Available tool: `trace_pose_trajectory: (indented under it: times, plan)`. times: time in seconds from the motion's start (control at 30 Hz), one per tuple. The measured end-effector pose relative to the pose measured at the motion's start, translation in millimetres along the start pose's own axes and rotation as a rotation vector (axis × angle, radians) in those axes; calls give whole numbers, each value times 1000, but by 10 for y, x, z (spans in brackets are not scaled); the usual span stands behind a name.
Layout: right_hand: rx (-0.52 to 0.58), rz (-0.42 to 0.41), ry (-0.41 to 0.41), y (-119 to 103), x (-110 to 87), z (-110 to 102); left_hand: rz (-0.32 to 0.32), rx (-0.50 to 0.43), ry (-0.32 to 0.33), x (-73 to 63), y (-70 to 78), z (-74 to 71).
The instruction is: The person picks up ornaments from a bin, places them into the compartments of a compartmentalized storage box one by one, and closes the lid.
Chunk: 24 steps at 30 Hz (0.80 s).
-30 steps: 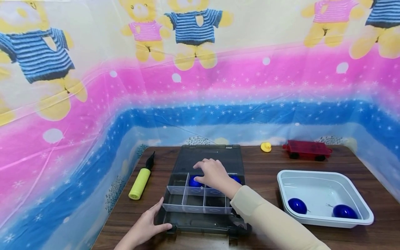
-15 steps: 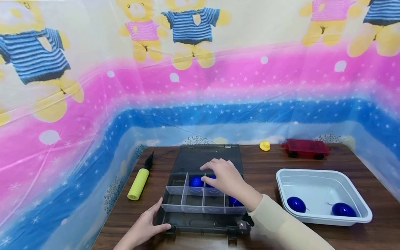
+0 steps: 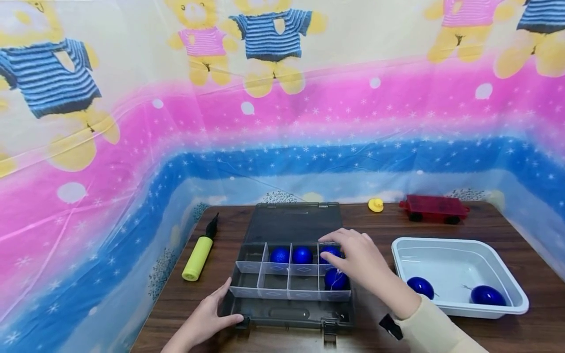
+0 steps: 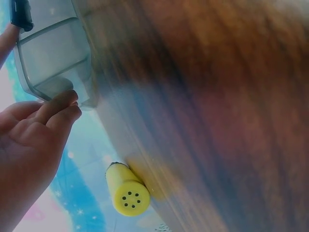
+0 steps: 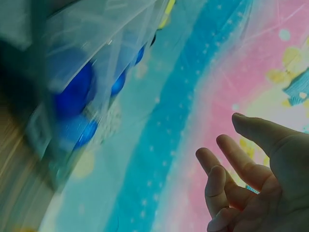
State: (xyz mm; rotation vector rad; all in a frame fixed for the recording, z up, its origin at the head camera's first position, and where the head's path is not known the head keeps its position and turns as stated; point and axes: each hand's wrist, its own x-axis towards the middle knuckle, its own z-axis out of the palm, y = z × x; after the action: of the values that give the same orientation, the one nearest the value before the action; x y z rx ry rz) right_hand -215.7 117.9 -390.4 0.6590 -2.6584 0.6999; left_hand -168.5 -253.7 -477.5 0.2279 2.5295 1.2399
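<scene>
A dark see-through organizer box [image 3: 289, 314] lies with its lid laid back, divided into two rows of compartments. Blue baubles sit in three back-row compartments, one of them a shiny bauble [image 3: 302, 255]. A further bauble [image 3: 336, 279] with a thin string fills the front row's right end. My left hand [image 3: 208, 316] spans the box's front left corner, thumb on the front edge, fingers against the side wall. Over the box's right end hovers my right hand [image 3: 359, 260], fingers loosely bent and holding nothing; it partly covers the back right bauble [image 3: 328, 254].
To the right stands a white tray [image 3: 399, 242] with two blue baubles [image 3: 487, 296] inside. Behind it are a red toy wagon [image 3: 434, 210] and a yellow rubber duck [image 3: 375, 205]. A yellow hand pump [image 3: 197, 258] lies left of the box on the wooden table [image 3: 366, 333].
My right hand has moved rightward across the back row toward the box's right end, uncovering the baubles there and the front right one. The left hand has stayed at the corner.
</scene>
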Motion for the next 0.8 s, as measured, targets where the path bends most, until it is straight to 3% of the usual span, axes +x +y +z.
trace_pose_trajectory:
  times: [0.3,0.57,0.8]
  plan:
    - [-56,47,82,472,-319,-298,-13,2,4,10,4,4]
    - [-154,169,69,822,-592,-486,-14,-7,3,2,-1,14]
    - [-189,214,68,1027,-746,-517,-13,-25,1,5,4,9]
